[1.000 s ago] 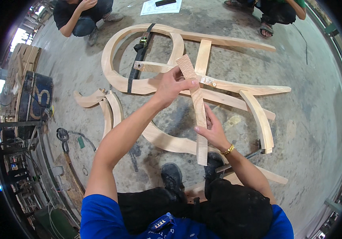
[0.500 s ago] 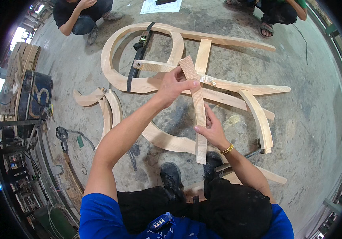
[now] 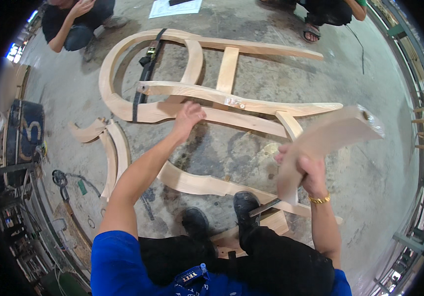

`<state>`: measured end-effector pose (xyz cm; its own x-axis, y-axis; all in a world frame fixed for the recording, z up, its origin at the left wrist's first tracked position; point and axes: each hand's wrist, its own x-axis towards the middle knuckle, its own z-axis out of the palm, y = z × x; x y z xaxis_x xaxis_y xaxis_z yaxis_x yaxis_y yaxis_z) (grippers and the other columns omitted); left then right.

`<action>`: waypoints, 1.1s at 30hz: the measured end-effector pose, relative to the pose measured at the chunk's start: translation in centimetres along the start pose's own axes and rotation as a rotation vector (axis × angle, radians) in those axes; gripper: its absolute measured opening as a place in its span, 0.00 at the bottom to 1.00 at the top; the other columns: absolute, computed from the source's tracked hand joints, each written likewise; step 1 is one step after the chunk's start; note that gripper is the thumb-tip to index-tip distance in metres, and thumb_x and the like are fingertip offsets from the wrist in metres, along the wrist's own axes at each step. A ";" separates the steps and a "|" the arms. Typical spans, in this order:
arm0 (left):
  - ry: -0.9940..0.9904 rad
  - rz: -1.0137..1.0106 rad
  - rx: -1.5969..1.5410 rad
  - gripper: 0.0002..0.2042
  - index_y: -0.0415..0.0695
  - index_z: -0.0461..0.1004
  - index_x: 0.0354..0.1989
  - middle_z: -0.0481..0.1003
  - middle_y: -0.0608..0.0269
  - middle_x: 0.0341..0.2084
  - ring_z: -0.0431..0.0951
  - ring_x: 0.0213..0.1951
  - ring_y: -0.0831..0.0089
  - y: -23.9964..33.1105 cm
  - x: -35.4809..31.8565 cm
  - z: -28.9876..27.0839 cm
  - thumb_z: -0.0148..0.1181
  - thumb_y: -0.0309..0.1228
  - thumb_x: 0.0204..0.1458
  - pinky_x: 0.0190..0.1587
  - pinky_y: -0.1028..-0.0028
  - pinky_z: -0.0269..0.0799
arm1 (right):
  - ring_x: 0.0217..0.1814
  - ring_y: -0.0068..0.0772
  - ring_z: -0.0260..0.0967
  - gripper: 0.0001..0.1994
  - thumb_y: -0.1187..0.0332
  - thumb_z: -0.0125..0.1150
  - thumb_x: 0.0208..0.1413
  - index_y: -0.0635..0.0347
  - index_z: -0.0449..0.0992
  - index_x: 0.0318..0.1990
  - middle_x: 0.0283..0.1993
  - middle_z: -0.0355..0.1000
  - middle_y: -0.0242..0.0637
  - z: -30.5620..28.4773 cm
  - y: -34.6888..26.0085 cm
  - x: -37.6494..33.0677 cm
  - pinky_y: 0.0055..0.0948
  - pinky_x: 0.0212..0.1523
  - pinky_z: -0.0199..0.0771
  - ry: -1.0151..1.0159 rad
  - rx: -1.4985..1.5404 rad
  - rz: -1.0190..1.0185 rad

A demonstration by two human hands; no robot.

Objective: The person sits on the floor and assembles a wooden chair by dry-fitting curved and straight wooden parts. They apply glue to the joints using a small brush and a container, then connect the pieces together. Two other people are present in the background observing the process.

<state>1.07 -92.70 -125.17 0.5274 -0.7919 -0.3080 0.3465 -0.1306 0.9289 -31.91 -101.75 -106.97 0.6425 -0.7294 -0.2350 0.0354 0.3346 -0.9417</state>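
My right hand (image 3: 312, 173) is closed around a curved wooden piece (image 3: 328, 133), lifted above the floor at the right and smeared by motion. Its far end looks shiny, as if wrapped in clear plastic. My left hand (image 3: 190, 118) is empty, fingers loosely apart, over the long near rail (image 3: 246, 122) of a wooden chair frame; I cannot tell whether it touches. The frame has a rounded loop (image 3: 107, 74) at its left, bound by a black ratchet strap (image 3: 147, 81). A wavy wooden leg (image 3: 197, 90) with a bolt hole lies across it, and a crosspiece (image 3: 228, 69) stands behind.
More curved wood pieces (image 3: 115, 143) lie at the left, and a long curved one (image 3: 192, 181) is by my shoes (image 3: 245, 203). A paper sheet (image 3: 175, 8) lies at the back. Two people (image 3: 73, 24) crouch at the far side. A dark drum (image 3: 29, 128) stands left.
My left hand has let go of the curved wooden piece and moved left. My right hand has swung the piece to the right and turned it. The view has shifted a little.
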 end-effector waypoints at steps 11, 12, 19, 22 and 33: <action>-0.091 0.001 -0.389 0.20 0.42 0.64 0.50 0.71 0.59 0.44 0.72 0.49 0.64 1.8 5.9 1.4 0.52 0.12 0.49 0.57 0.63 0.70 | 0.36 0.42 0.75 0.34 0.43 0.64 0.46 0.70 0.66 0.45 0.37 0.71 0.48 -4.5 -0.9 -8.3 0.38 0.36 0.77 0.180 0.104 -0.027; -0.134 0.029 -0.338 0.20 0.42 0.64 0.50 0.70 0.59 0.45 0.72 0.50 0.64 2.0 5.8 2.1 0.52 0.12 0.49 0.58 0.62 0.69 | 0.36 0.43 0.75 0.34 0.44 0.64 0.46 0.70 0.66 0.45 0.37 0.71 0.48 -4.8 -0.6 -9.0 0.38 0.35 0.77 0.213 0.091 -0.022; -0.715 0.432 -0.347 0.36 0.54 0.49 0.65 0.58 0.61 0.61 0.63 0.59 0.67 13.6 5.9 12.1 0.63 0.31 0.49 0.61 0.58 0.61 | 0.37 0.45 0.75 0.32 0.46 0.58 0.51 0.69 0.64 0.48 0.40 0.70 0.48 -6.3 -0.1 -12.9 0.40 0.38 0.78 0.307 0.128 -0.111; -1.038 0.038 -0.650 0.35 0.56 0.47 0.68 0.50 0.57 0.67 0.55 0.65 0.64 18.2 3.5 15.6 0.58 0.42 0.53 0.65 0.59 0.54 | 0.35 0.45 0.75 0.31 0.46 0.59 0.51 0.65 0.62 0.52 0.39 0.71 0.47 -6.4 0.3 -14.1 0.40 0.37 0.78 0.338 0.172 -0.143; -1.363 0.512 -0.138 0.14 0.38 0.70 0.40 0.71 0.52 0.38 0.67 0.55 0.53 23.7 -2.9 24.3 0.52 0.38 0.57 0.63 0.50 0.54 | 0.33 0.38 0.74 0.41 0.43 0.64 0.46 0.65 0.57 0.58 0.39 0.70 0.42 -4.7 -4.4 -17.5 0.36 0.32 0.78 0.491 -0.080 -0.321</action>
<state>-11.08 -108.02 -97.30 -0.4870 -0.6824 0.5451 0.4622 0.3282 0.8238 -46.85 -93.25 -99.88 0.1792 -0.9838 -0.0015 0.0997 0.0197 -0.9948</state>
